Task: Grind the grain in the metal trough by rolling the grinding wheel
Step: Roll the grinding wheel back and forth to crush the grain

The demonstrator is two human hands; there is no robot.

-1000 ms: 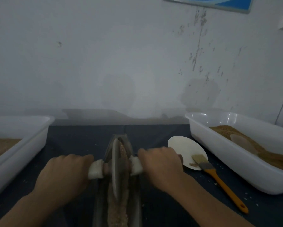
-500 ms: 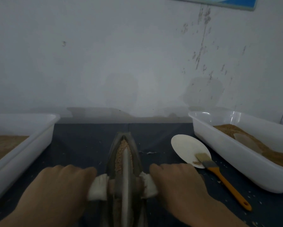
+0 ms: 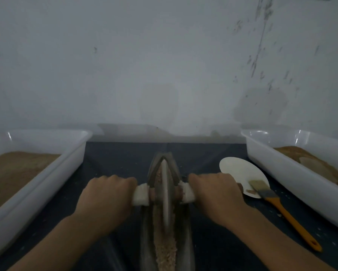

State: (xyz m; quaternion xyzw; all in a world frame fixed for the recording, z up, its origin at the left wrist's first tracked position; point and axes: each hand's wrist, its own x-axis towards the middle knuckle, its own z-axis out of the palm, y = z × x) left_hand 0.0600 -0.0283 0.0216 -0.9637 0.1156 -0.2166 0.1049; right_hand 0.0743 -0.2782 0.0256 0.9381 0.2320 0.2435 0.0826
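Head view: both hands, left (image 3: 105,198) and right (image 3: 216,194), are gripping the cloth-wrapped axle of the grinding wheel (image 3: 165,194) standing in the dim, seemingly grain-filled metal trough (image 3: 185,249).

Two bare forearms reach forward from the bottom corners, angling inward. The left hand (image 3: 105,198) and the right hand (image 3: 215,194) sit level with each other, knuckles up, fingers curled down around a crosswise handle.
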